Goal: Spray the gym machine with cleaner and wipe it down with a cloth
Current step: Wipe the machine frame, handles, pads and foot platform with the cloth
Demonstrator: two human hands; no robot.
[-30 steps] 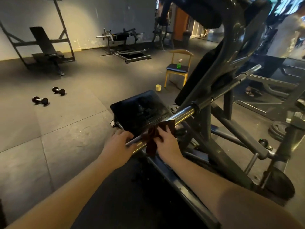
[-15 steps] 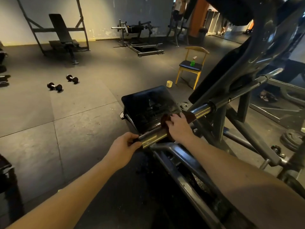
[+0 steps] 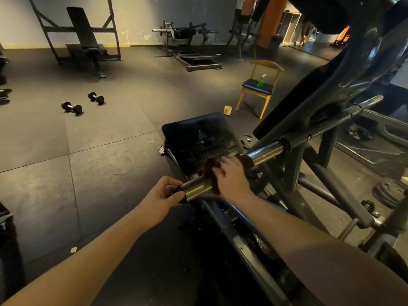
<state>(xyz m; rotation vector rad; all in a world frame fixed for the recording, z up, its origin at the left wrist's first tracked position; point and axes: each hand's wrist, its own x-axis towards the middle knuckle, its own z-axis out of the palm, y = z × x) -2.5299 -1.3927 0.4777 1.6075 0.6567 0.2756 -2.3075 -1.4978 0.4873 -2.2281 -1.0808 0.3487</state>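
Left grip (image 3: 162,195) clamps the end of the shiny chrome bar (image 3: 265,152); right grip (image 3: 231,176) wraps the dark red cloth (image 3: 209,167) round it. We should press firmly, sliding lengthwise.

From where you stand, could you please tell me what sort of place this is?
Most likely a gym's free-weights area: two dumbbells lie on the matted floor, an adjustable bench stands at the back, and weight plates are stacked beside the machine.
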